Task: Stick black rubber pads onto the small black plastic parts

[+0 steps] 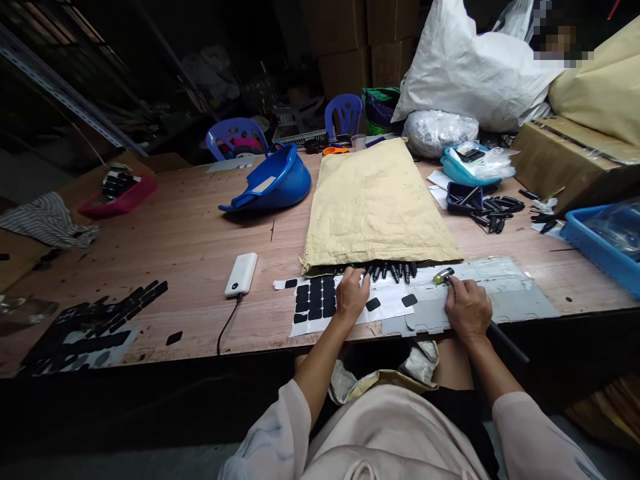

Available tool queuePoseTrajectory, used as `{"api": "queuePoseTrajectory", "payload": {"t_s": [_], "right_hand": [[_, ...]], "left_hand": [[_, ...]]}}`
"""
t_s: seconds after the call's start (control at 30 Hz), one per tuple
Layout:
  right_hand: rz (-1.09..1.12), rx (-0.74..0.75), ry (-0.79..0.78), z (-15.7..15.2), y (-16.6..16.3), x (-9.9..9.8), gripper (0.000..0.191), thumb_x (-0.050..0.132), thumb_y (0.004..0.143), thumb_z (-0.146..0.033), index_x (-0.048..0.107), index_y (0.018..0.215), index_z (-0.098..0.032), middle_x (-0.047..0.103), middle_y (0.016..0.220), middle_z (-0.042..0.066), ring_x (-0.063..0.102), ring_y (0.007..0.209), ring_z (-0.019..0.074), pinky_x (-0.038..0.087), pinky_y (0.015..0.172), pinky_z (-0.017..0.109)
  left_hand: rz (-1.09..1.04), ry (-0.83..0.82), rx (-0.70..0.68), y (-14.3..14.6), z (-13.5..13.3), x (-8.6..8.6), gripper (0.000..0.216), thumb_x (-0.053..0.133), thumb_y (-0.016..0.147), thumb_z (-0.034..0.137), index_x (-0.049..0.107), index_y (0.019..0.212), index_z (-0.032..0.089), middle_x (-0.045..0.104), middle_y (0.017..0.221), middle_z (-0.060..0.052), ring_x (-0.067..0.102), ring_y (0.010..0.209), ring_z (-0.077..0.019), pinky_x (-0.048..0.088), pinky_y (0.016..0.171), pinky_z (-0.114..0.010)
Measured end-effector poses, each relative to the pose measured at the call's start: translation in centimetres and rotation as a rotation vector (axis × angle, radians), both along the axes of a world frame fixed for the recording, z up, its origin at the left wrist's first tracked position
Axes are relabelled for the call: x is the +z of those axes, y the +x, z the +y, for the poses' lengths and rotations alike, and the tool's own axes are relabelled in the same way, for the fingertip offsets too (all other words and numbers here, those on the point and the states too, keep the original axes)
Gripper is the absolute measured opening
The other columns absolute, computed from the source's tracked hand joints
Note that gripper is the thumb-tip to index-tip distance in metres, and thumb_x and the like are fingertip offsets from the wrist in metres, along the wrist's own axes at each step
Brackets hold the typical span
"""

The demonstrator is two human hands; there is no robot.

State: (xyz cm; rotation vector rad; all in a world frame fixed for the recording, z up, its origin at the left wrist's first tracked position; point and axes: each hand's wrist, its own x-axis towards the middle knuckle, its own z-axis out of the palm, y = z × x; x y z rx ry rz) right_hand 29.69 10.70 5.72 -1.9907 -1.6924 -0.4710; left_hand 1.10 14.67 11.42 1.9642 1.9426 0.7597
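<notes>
My left hand (351, 295) lies knuckles-up on the white sheet (393, 313), with the fingers curled down at its far edge. There the row of black parts (393, 271) pokes out from under the tan sack (375, 200). The back of the hand hides the fingertips, so I cannot tell whether they pinch one of the parts.

My right hand (467, 308) is off to the right on the grey plate (515, 293). It is closed round a tool (443, 275), whose yellow-green tip sticks out past the fingers, just short of the sack's edge. A dark rod (507, 343) shows behind the wrist; I cannot tell if it belongs to the tool.

The black pads (315, 298) sit just left of my left hand in one block three columns wide, about a dozen in all. Two single pads lie on the sheet between my hands, and one lies near its far left corner. One more lies alone on the bare table (200, 233), well to the left.

I count roughly eight black parts in the row, though they crowd too close to be sure. Left of the sheet lies one power bank (241, 273) with its cable. Beyond it are one blue bowl (273, 183) on the table and two blue chairs (235, 133) behind it. One red tray (120, 197) sits at the far left and one blue crate (597, 243) at the right.
</notes>
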Motion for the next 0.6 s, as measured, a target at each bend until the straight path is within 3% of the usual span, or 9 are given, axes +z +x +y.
{"api": "queuePoseTrajectory", "payload": {"t_s": [0.1, 0.2, 0.47, 0.6], "right_hand": [[-0.012, -0.008, -0.003, 0.0, -0.1, 0.0, 0.028, 0.055, 0.098, -0.024, 0.074, 0.118, -0.02, 0.064, 0.094, 0.009, 0.041, 0.08, 0.0201, 0.023, 0.071, 0.035], [-0.011, -0.008, -0.013, -0.1, -0.2, 0.0, 0.029, 0.056, 0.097, -0.023, 0.073, 0.12, -0.02, 0.064, 0.095, 0.009, 0.042, 0.082, 0.0205, 0.023, 0.071, 0.035], [0.007, -0.03, -0.025, -0.2, -0.5, 0.1, 0.029, 0.056, 0.097, -0.023, 0.073, 0.12, -0.02, 0.064, 0.098, 0.009, 0.041, 0.084, 0.0212, 0.023, 0.072, 0.035], [0.002, -0.029, -0.02, -0.1, -0.5, 0.1, 0.028, 0.055, 0.099, -0.024, 0.073, 0.12, -0.02, 0.065, 0.098, 0.009, 0.042, 0.084, 0.0212, 0.023, 0.072, 0.035]], "left_hand": [[0.148, -0.113, 0.01, 0.7, 2.1, 0.1, 0.018, 0.068, 0.097, 0.027, 0.076, 0.11, 0.019, 0.069, 0.118, -0.01, 0.072, 0.096, -0.0235, 0.053, 0.077, -0.031], [0.237, -0.181, 0.015, 1.3, 2.1, -0.1, 0.018, 0.066, 0.097, 0.029, 0.076, 0.108, 0.018, 0.067, 0.119, -0.011, 0.072, 0.1, -0.0263, 0.053, 0.076, -0.033], [0.188, -0.167, 0.071, -0.5, -1.4, -0.3, 0.016, 0.062, 0.1, 0.03, 0.07, 0.111, 0.021, 0.068, 0.115, -0.008, 0.07, 0.1, -0.0246, 0.05, 0.074, -0.031], [0.048, -0.104, -0.056, -1.0, -3.7, -1.1, 0.014, 0.065, 0.098, 0.028, 0.068, 0.111, 0.024, 0.07, 0.11, -0.004, 0.069, 0.093, -0.0199, 0.051, 0.077, -0.028]]}}
